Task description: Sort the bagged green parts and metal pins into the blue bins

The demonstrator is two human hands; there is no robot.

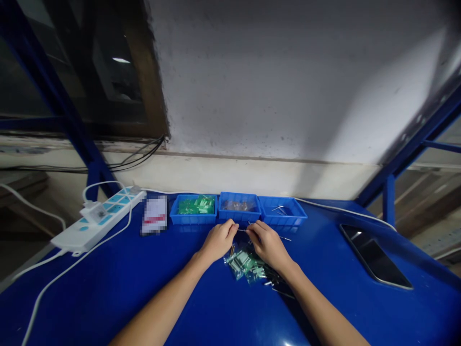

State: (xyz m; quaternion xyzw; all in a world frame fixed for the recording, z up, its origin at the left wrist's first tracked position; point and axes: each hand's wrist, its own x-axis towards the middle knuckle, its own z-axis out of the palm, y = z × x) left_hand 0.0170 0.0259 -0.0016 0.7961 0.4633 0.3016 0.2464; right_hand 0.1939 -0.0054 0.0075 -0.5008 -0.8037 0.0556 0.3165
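Observation:
My left hand [219, 240] and my right hand [269, 246] are close together above the blue table, both with fingers pinched. A thin metal rod [285, 238] runs between them, one end at my left fingertips and the other sticking out past my right hand. Its exact kind is too small to tell. Below my hands lies a pile of small clear bags with pale green pieces [245, 263]. Dark thin pieces and a few shiny bits lie beside the pile, partly covered by my right hand and forearm.
Behind my hands stand three blue bins: one with green packets [196, 205], one with brownish packets [239, 205], one with thin metal rods [283, 210]. A power strip [97, 223] with white cables and a blurred card [154, 215] lie left, a phone [374, 257] right.

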